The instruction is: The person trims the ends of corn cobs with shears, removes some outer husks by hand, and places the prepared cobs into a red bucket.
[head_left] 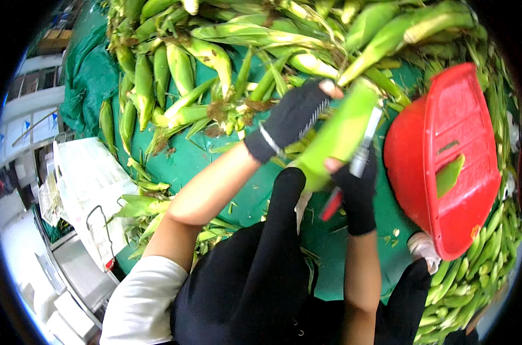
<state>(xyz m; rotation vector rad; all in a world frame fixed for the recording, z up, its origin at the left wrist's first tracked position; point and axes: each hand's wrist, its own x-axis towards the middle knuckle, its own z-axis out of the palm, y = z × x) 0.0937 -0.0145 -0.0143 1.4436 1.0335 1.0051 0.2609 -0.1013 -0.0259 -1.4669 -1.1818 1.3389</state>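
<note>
My left hand (293, 114), in a black fingerless glove, is against the upper left side of a green ear of corn in its husk (343, 133); its grip is partly hidden. The ear is blurred and slants across the space between my hands. My right hand (355, 181), gloved alike, holds a knife with a red handle (332, 205) and a pale blade (371, 129); its thumb touches the lower end of the ear. The blade points up along the ear's right side. Unhusked corn ears (181, 69) lie heaped beyond my hands.
A red plastic basin (409, 159) stands tilted at the right, a piece of green husk (450, 176) in it. More ears (455, 297) are piled at the lower right. A white plastic crate (92, 172) is at the left, and a green sheet (243, 189) covers the floor.
</note>
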